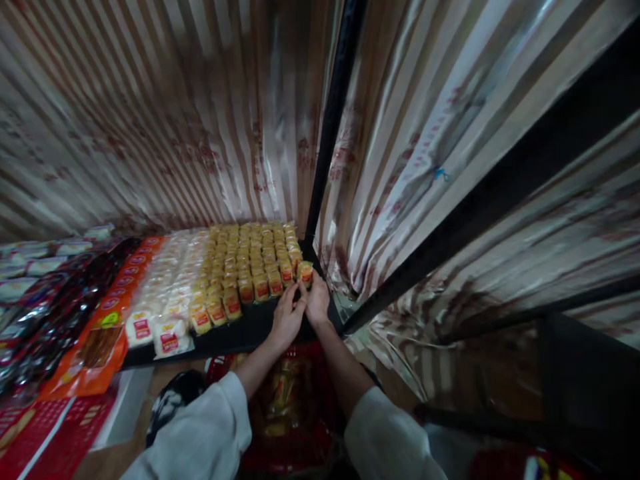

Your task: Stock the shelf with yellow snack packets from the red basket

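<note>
A small yellow packaged cake with a red label [305, 270] stands at the right front corner of a black shelf. My right hand [318, 301] is closed around its right side. My left hand [290, 315] is closed against its lower front, fingertips meeting the right hand; the exact contact is partly hidden. Just left of my hands, rows of the same yellow packaged cakes [250, 257] stand packed closely together, running back to the curtain.
White-wrapped packages [173, 333], an orange snack bag [93, 353] and dark shiny packets [55, 310] fill the shelf leftward. A red basket [287, 440] with yellow packages sits below my arms. Black posts [333, 113] and striped plastic sheeting [240, 120] border the shelf.
</note>
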Demonstrator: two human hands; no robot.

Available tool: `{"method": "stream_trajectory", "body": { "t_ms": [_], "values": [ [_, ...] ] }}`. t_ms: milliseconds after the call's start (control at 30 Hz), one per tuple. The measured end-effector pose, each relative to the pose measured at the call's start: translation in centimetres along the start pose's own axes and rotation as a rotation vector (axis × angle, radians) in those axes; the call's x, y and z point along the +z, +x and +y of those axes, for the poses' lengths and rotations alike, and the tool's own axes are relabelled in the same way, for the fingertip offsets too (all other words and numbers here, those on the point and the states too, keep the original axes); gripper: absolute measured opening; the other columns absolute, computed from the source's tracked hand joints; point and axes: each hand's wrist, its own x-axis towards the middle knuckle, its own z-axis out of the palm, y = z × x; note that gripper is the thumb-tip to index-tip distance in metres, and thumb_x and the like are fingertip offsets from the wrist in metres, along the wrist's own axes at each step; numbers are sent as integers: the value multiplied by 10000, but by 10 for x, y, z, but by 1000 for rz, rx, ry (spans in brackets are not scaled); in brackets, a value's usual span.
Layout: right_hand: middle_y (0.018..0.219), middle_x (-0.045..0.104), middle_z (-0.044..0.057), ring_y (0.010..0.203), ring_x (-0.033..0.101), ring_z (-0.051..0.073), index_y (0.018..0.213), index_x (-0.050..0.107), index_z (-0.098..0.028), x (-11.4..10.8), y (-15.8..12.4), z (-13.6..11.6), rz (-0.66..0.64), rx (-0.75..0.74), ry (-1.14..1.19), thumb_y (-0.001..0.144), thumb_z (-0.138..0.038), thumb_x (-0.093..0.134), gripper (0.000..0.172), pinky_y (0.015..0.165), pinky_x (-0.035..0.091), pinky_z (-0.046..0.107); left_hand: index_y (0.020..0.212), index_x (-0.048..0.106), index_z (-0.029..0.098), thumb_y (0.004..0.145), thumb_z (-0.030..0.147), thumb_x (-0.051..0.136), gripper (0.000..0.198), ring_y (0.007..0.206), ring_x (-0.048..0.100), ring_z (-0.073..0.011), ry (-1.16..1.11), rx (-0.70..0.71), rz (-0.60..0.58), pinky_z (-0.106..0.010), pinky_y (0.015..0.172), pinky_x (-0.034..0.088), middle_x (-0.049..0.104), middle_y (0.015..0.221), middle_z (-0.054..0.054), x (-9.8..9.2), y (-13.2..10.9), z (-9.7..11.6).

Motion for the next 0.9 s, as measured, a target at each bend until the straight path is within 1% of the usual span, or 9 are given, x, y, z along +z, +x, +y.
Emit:
{"method": "stream_trajectory", "body": {
  "t_ms": [100,200,367,433,533,600,733,833,900],
  "values": [
    [1125,610,178,1021,542,277,1272,495,-90,8,7,1,-2,-54,-13,862,-328,432,478,912,417,406,1295,497,184,817,207,496,478,1345,347,-213,11,-14,-17,-386,1092,334,387,1457,-88,-1,3,-2],
    [1175,587,190,1059,523,284,1281,483,-91,15,10,3,-26,-97,-13,863,-324,425,482,931,411,424,1305,488,196,803,190,507,502,1360,323,-205,-4,8,-34,-375,1116,298,372,1467,-69,-1,4,-6],
    [1261,543,173,1166,477,265,1296,465,-107,23,10,12,-21,-112,60,878,-301,368,472,991,378,431,1292,500,196,827,274,518,471,1369,306,-210,-29,-12,-41,-360,1104,318,374,1467,-72,-1,4,-12],
    [1263,547,155,1190,469,249,1293,472,-118,24,12,14,-13,-118,90,883,-283,338,461,1008,367,425,1292,499,199,840,293,505,462,1365,314,-206,-23,-7,-41,-361,1117,296,377,1466,-69,-1,2,-15],
    [1256,555,157,1194,473,240,1273,495,-104,25,14,14,-15,-131,108,882,-277,326,460,1019,364,405,1298,496,202,862,295,468,447,1355,333,-193,-18,46,-43,-359,1154,212,391,1458,-56,0,2,-19],
    [1249,562,164,1174,488,242,1250,520,-95,25,14,14,-28,-128,111,877,-284,340,455,1019,369,397,1313,478,185,878,298,430,453,1353,334,-184,-21,84,-54,-356,1163,183,395,1455,-62,1,2,-23],
    [1239,578,141,1160,497,244,1223,550,-137,23,12,14,-49,-113,145,869,-294,371,427,1010,382,413,1358,416,157,893,320,392,493,1363,314,-176,-41,117,-58,-359,1162,179,368,1469,-84,4,5,-28],
    [1242,579,137,1160,501,243,1233,542,-132,20,13,14,-31,-88,196,840,-286,416,441,1019,381,416,1370,399,168,907,353,369,500,1371,298,-171,-73,120,-78,-350,1165,173,351,1480,-72,6,6,-28],
    [1266,567,132,1181,494,236,1246,532,-128,19,14,13,-17,-67,254,832,-289,430,456,1037,371,408,1374,396,152,915,372,352,511,1370,299,-174,-84,112,-73,-339,1165,175,352,1479,-79,7,6,-28]
  ]
}}
